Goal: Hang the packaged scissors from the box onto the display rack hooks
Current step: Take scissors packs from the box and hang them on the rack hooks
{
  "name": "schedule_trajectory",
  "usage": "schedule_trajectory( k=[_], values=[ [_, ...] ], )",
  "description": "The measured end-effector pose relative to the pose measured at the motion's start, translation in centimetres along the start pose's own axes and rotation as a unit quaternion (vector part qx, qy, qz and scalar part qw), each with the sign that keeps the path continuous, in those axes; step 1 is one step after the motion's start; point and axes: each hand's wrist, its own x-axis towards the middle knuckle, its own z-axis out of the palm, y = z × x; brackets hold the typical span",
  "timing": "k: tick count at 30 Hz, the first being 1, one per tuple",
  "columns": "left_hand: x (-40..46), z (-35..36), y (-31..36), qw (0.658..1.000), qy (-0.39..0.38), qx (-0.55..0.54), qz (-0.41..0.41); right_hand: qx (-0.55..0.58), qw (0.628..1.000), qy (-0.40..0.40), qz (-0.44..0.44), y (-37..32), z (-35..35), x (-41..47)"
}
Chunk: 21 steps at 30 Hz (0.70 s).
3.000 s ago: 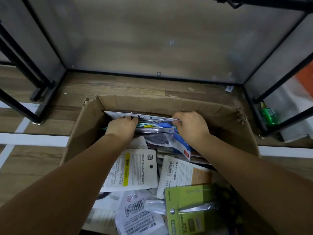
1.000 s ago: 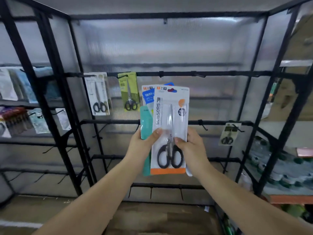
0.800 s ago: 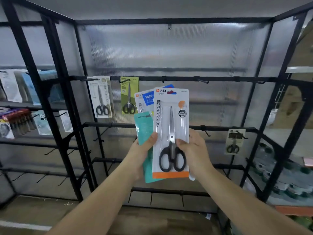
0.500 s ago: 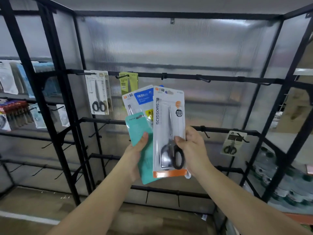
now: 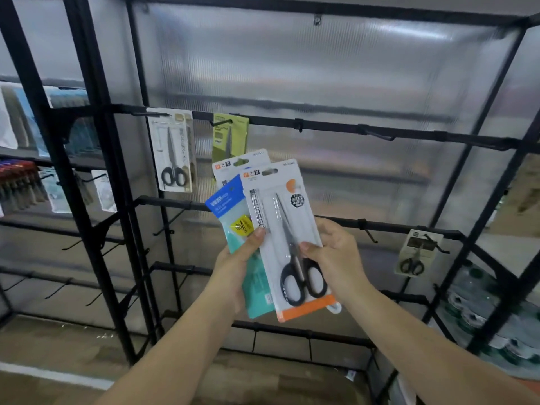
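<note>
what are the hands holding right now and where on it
Right hand pinches the front scissors pack at its right edge, thumb on the blister. Left hand grips the fanned packs behind at their lower part.

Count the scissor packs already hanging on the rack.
3. A white pack at the top rail's left end, a green pack beside it, partly hidden by the held packs, and a small pack on the middle rail, far right. More may hang behind them.
</note>
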Motion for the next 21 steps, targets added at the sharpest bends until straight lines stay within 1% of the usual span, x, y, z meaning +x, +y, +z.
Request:
schedule_trajectory(
  k=[3,6,10,13,14,17,19,21],
  values=[
    [1.3,-1.4,1.5,1.000,-0.002,0.008,0.005,-0.005,1.000,0.004,-0.004,-0.1,2.1,1.0],
    [2.5,-3.0,2.9,1.000,-0.003,0.004,0.010,-0.012,0.999,0.026,-0.031,-0.2,4.3,1.8],
    [4.0,-5.4,4.8,1.000,0.017,0.013,0.020,-0.057,0.990,0.084,-0.099,-1.1,5.4,2.5],
    [4.9,-7.0,5.8,0.999,0.009,0.029,0.013,-0.093,0.973,0.142,-0.156,-2.4,5.0,3.4],
    [5.1,-7.3,5.9,0.999,0.006,0.032,0.006,-0.099,0.969,0.159,-0.161,-2.8,4.8,3.8],
    [5.4,-7.6,6.0,0.999,-0.006,0.040,-0.010,-0.098,0.974,0.168,-0.116,-3.4,4.2,5.1],
    [5.6,-7.5,5.9,0.999,-0.008,0.045,-0.012,-0.140,0.973,0.163,-0.087,-3.2,3.7,6.0],
    [5.9,-7.3,6.0,0.999,-0.010,0.046,-0.011,-0.169,0.970,0.158,-0.076,-3.0,3.3,6.4]
  ],
)
